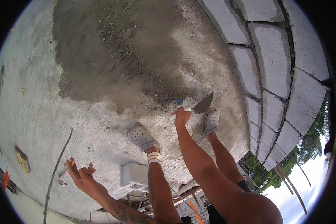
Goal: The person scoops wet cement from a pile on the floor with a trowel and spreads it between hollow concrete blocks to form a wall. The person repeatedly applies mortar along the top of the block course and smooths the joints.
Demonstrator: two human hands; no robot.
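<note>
My right hand [182, 116] is wrapped round the white handle of a trowel [204, 104]. Its pointed grey blade sticks out to the right, just above the toe of my right clog [212, 120]. Away to the left, my left hand [82, 174] is raised with some fingers bent and others spread. Between two of its fingers sits a small orange stub, apparently a cigarette [73, 163]. Beyond my feet spreads a dark patch of loose sandy mix [119, 56] with crumbs and pebbles. A small blue scrap [178, 101] lies at its near edge, close to the trowel.
A wall of large grey blocks [268, 56] with dark joints runs along the right. My left clog [142, 136] stands on the rough concrete floor [93, 123]. A grey block [132, 174] lies near my left leg. Further left are a long thin rod [58, 164] and a yellow-marked piece [23, 160].
</note>
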